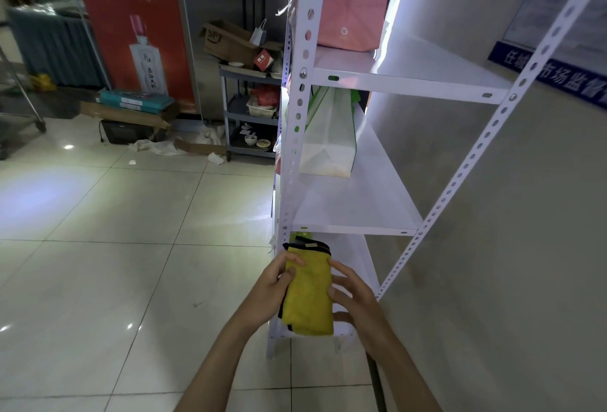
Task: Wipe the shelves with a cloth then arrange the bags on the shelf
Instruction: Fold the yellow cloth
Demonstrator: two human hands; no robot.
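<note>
Both hands hold the folded yellow microfibre cloth with black trim [308, 290] before the white perforated-steel shelf rack [358, 204]'s lowest tier: left hand [274, 283] grips its left edge, right hand [349, 296] fingers curl against its right, apparently squaring it for wiping. A pink paper bag [351, 1] and a white-green bag [330, 135] stand on the tiers above.

Cut off at twelve o'clock by the top edge: pink bag [353, 1] and red banner [131, 17]; partly hidden behind the shelf post [297, 116]: white-and-green bag [330, 139]; blurred beyond reading at three o'clock: blue wall sign [558, 78]; too small to identify: cart [249, 109] contents.
</note>
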